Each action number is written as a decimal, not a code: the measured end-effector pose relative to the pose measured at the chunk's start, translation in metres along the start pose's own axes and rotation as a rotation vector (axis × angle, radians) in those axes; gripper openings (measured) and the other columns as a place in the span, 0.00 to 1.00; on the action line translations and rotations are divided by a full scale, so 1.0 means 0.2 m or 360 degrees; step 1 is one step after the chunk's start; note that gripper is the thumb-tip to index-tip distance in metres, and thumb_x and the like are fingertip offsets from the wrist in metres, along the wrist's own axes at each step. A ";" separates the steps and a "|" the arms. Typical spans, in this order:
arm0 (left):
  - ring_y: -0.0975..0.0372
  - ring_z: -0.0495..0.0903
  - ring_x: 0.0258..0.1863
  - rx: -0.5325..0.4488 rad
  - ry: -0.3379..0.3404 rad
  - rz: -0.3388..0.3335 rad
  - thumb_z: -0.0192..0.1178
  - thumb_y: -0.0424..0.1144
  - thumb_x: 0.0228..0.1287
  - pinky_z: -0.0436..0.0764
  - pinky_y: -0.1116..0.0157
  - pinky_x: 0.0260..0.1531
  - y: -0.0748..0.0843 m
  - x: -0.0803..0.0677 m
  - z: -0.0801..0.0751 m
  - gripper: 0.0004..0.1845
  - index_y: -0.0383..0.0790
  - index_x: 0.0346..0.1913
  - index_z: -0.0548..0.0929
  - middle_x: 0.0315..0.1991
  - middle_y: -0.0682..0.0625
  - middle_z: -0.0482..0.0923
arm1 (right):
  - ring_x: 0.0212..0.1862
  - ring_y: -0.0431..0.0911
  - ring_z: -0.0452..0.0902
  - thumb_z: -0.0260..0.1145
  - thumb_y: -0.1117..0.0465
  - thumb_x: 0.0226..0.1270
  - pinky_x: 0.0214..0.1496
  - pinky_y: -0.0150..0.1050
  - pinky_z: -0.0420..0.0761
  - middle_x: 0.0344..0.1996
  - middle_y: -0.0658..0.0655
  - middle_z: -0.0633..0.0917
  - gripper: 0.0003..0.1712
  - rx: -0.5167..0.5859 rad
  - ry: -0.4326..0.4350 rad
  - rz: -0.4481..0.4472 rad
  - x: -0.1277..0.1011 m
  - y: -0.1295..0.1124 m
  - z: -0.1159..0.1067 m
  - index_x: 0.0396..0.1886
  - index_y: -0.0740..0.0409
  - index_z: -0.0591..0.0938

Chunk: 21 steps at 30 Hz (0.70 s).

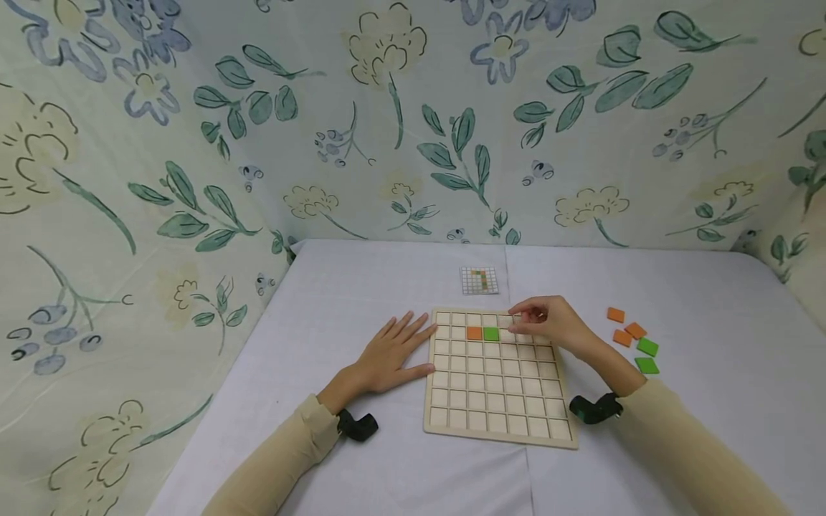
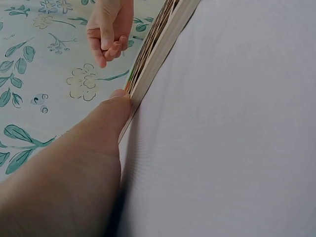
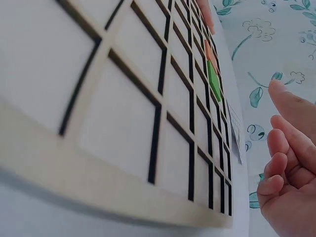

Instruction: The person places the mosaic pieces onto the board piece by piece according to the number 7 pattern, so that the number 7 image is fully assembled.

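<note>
A wooden grid board [image 1: 500, 441] lies on the table with an orange tile [image 1: 474, 333] and a green tile [image 1: 491, 334] side by side in its second row. Flat beside the board's left edge rests my left hand [image 1: 391, 355], fingers spread, thumb and fingertips at the rim. Over the board's upper right part hovers my right hand [image 1: 551, 324], just right of the green tile. In the right wrist view its thumb [image 3: 291, 103] stands apart from the loosely bent fingers, and no tile shows between them.
Right of the board lie loose tiles: several pieces, orange ones [image 1: 616, 314] and green ones [image 1: 647, 365]. Behind the board is a small card [image 1: 479, 280] printed with a coloured grid pattern. A white cloth covers the table [image 1: 361, 287]; floral fabric [image 1: 387, 165] hangs behind it.
</note>
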State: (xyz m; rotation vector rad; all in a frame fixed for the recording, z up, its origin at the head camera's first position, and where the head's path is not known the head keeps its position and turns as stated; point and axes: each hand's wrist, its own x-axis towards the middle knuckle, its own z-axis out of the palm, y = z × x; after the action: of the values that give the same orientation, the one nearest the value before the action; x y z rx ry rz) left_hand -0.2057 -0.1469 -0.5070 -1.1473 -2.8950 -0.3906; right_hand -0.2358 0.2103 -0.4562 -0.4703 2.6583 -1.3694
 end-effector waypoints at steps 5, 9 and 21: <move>0.49 0.40 0.79 0.0026 -0.0009 -0.0012 0.41 0.68 0.73 0.43 0.45 0.73 0.00 0.00 0.00 0.42 0.51 0.81 0.49 0.81 0.48 0.43 | 0.34 0.48 0.72 0.77 0.57 0.60 0.32 0.32 0.74 0.29 0.55 0.80 0.22 -0.0038 0.0051 0.0023 -0.04 0.02 -0.08 0.50 0.65 0.86; 0.49 0.40 0.79 0.0023 -0.0008 -0.0012 0.41 0.68 0.73 0.43 0.45 0.73 0.00 -0.01 0.00 0.42 0.51 0.81 0.49 0.81 0.48 0.43 | 0.34 0.47 0.72 0.76 0.55 0.61 0.31 0.32 0.74 0.29 0.56 0.79 0.24 -0.0031 0.0115 0.0032 -0.07 0.05 -0.14 0.51 0.66 0.85; 0.49 0.39 0.79 -0.0002 -0.0013 -0.0008 0.41 0.68 0.73 0.41 0.46 0.74 0.00 -0.01 0.00 0.42 0.50 0.81 0.49 0.81 0.47 0.43 | 0.33 0.45 0.69 0.75 0.51 0.63 0.25 0.32 0.70 0.31 0.58 0.78 0.27 -0.0125 0.0276 0.0074 -0.15 0.16 -0.29 0.53 0.67 0.84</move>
State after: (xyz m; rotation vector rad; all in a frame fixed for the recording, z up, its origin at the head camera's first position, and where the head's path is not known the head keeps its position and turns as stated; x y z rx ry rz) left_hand -0.2047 -0.1475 -0.5077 -1.1447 -2.9054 -0.3893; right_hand -0.2288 0.2818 -0.4492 -0.3076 2.8500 -1.3551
